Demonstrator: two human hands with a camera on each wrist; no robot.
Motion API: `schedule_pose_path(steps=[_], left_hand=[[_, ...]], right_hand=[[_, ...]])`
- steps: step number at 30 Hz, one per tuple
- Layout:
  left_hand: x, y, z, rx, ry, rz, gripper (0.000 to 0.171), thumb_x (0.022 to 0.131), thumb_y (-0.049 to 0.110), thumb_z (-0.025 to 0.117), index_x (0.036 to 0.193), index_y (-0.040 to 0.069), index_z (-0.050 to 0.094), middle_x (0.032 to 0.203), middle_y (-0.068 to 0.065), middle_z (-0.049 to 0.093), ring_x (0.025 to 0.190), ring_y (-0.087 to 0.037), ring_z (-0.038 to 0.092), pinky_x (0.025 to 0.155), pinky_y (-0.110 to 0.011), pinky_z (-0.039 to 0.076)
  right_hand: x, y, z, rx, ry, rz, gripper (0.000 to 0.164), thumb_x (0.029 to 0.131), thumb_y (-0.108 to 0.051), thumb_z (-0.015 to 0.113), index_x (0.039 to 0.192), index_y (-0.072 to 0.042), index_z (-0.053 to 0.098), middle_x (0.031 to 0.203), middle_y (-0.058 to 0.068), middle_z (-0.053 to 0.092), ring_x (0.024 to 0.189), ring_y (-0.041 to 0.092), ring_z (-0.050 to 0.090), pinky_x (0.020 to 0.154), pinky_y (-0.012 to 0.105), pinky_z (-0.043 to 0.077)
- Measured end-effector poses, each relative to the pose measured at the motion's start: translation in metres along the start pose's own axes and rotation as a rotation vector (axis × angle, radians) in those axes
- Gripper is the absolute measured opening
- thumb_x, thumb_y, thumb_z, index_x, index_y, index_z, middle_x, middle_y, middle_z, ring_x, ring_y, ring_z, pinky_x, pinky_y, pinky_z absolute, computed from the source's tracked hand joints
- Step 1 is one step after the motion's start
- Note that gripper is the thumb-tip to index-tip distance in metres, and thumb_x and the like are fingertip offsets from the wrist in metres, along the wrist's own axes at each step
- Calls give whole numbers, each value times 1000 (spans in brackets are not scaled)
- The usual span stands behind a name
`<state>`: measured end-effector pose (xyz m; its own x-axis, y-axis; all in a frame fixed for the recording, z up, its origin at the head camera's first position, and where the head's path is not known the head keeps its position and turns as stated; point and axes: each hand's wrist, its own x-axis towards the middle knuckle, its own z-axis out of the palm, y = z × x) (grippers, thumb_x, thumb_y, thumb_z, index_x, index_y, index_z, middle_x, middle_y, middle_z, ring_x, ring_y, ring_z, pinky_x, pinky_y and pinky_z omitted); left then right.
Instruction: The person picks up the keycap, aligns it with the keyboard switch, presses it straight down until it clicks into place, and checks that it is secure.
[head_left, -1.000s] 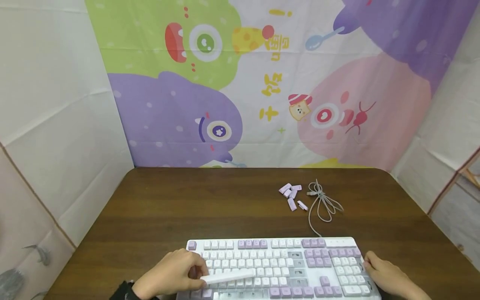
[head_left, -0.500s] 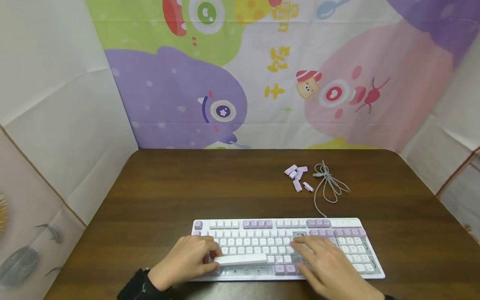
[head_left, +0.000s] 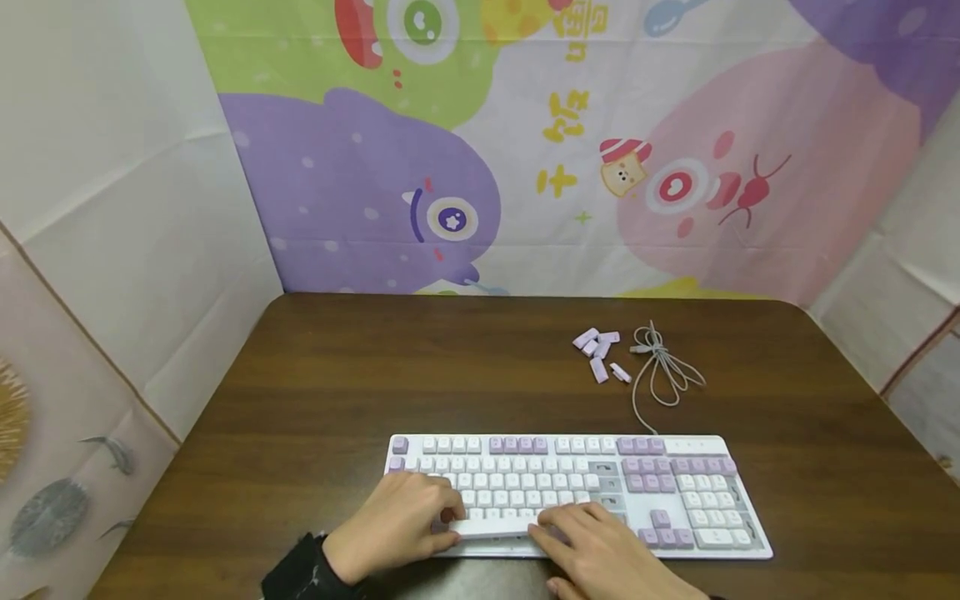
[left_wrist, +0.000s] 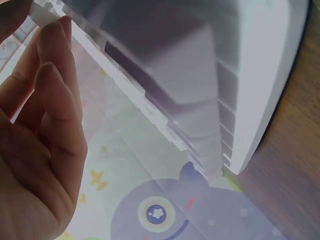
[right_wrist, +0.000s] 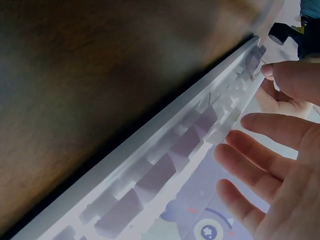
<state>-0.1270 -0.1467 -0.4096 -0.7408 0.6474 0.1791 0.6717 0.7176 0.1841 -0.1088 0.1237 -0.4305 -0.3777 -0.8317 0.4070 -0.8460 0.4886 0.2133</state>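
Observation:
A white and purple keyboard (head_left: 636, 518) lies near the front of the wooden table, some key spots on it bare. My left hand (head_left: 397, 518) pinches the left end of a long white spacebar keycap (head_left: 495, 527) above the bottom row. At the keycap's other end are the fingertips of my right hand (head_left: 607, 554), laid over the keyboard's front edge. In the right wrist view the fingers (right_wrist: 250, 160) of that hand are spread and fairly straight beside purple keys (right_wrist: 155, 175). The left wrist view shows my left fingers (left_wrist: 55, 45) bent at a white piece.
Several loose purple keycaps (head_left: 598, 370) lie in a small group behind the keyboard. Beside them is a bundled grey USB cable (head_left: 667, 371), running to the keyboard's back edge. A cartoon-print cloth (head_left: 540, 250) hangs behind the table (head_left: 420, 367).
My right hand has come from the keyboard's right edge leftward to the spacebar's right end. My left hand still holds the spacebar, now a little farther right. The head view has tilted down.

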Motion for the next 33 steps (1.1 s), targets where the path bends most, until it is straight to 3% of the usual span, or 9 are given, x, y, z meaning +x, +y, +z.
schedule_pose_path(steps=[6,10,14,23,29,33], left_hand=[[-3,-2,2,33,15,4,11,66,31,77,72,27,68,67,17,57,55,4,38,50,-17,27],[-4,-2,4,35,28,9,12,65,30,77,72,27,68,68,17,57,55,4,38,50,-17,28],[-5,-1,6,64,55,21,15,63,31,77,70,27,65,66,16,55,54,2,39,48,-18,28],[-7,2,12,147,127,52,22,60,29,78,58,26,56,60,13,50,53,-3,47,44,-20,27],[-9,9,13,177,188,65,25,59,21,77,55,23,53,56,11,46,52,-4,47,43,-20,26],[-7,13,12,192,189,71,27,58,17,76,52,21,50,53,10,43,50,-6,45,42,-20,25]], right_hand=[[0,-1,4,-28,15,-36,44,77,-47,61,105,-14,65,101,-3,60,93,9,55,81,25,42],[-1,-3,5,-31,6,-44,48,69,-47,65,104,-14,66,101,-3,59,92,9,56,80,25,42],[-3,-5,7,-40,12,-49,49,68,-47,65,103,-14,65,101,-2,59,92,10,55,82,25,42],[-2,-2,10,-71,56,-67,46,87,-51,46,102,-12,65,99,-2,61,92,11,57,84,28,42],[-1,-2,15,-101,115,-80,48,89,-52,40,97,-13,67,93,-4,62,89,10,57,82,29,43],[-2,-3,18,-121,128,-87,46,90,-51,39,96,-14,67,92,-4,61,89,10,56,81,29,43]])
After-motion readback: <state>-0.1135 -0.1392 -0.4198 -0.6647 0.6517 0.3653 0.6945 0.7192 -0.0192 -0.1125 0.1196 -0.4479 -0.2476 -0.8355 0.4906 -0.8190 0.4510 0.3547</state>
